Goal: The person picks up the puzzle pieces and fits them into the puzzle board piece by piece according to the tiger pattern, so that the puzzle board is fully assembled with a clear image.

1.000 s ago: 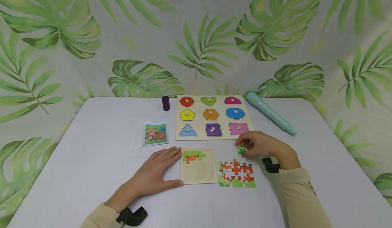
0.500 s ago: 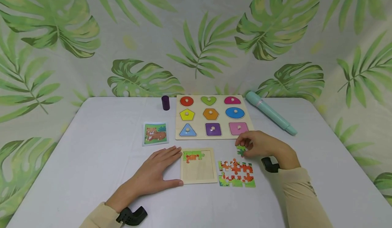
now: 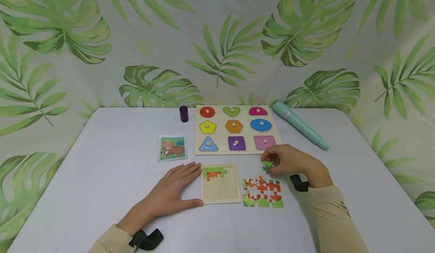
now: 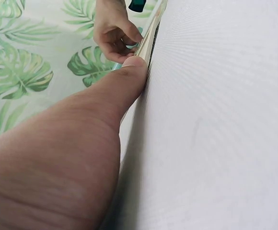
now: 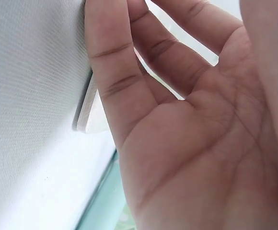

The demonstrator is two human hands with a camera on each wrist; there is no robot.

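My left hand (image 3: pixel 173 190) lies flat with spread, straight fingers. Its fingertips and thumb touch the left edge of a square wooden puzzle tray (image 3: pixel 221 193). Joined green and orange jigsaw pieces (image 3: pixel 213 173) fill the tray's upper left corner. Between thumb and fingers, my right hand (image 3: pixel 290 160) pinches a green jigsaw piece (image 3: pixel 267 166) with a plant print, close above the table. Just below it, several loose orange and green jigsaw pieces (image 3: pixel 261 185) lie in rows right of the tray. In the right wrist view the palm and curled fingers (image 5: pixel 115 62) hide the held piece.
A shape board (image 3: pixel 217 136) with knobbed colored shapes stands behind the tray. Left of it are a tiger picture card (image 3: pixel 173 148) and a dark purple cylinder (image 3: pixel 184 114). A mint-green tube-shaped object (image 3: pixel 300 125) lies at the back right, near the leaf-patterned cloth (image 3: pixel 224 56).
The green piece in the right hand has turned slightly between the fingertips. The left hand, tray and loose pieces stay where they were.
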